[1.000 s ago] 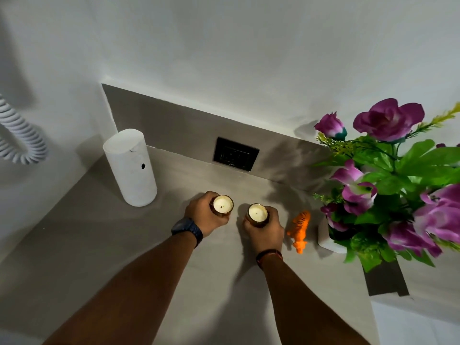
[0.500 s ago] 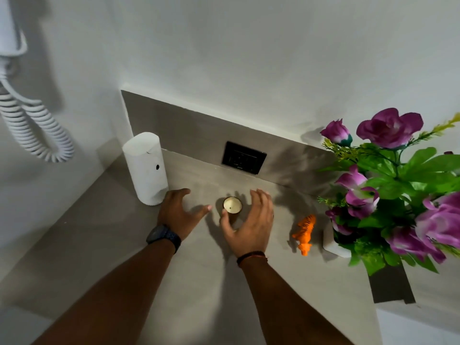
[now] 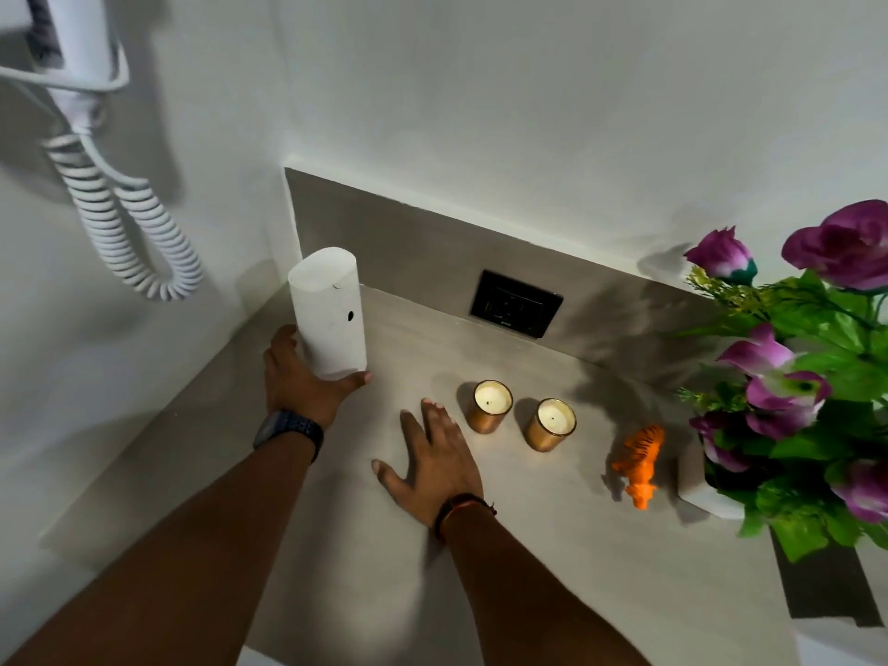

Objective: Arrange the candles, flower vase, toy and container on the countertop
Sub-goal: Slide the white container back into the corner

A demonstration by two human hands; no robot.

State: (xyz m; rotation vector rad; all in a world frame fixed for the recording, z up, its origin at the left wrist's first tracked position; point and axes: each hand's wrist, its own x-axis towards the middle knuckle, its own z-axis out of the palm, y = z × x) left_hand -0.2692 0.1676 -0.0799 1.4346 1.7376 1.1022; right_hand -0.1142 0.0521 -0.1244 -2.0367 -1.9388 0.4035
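A tall white cylindrical container (image 3: 329, 314) stands at the back left of the grey countertop (image 3: 552, 560). My left hand (image 3: 300, 377) wraps around its base. Two copper-coloured candles stand side by side in the middle, one candle (image 3: 490, 406) on the left and the other candle (image 3: 552, 423) to its right. My right hand (image 3: 435, 466) lies flat and open on the counter just left of them, touching neither. An orange toy tiger (image 3: 639, 461) stands right of the candles. Beside it is a white flower vase (image 3: 706, 497) holding purple flowers and green leaves.
A black wall socket (image 3: 515, 302) sits in the grey backsplash behind the candles. A white coiled cord (image 3: 129, 223) hangs on the left wall from a wall-mounted device. The flowers overhang the counter's right end.
Both hands let go of the candles, which now stand on the counter. My left hand moved left and took hold of the white container. My right hand drew back to rest flat.
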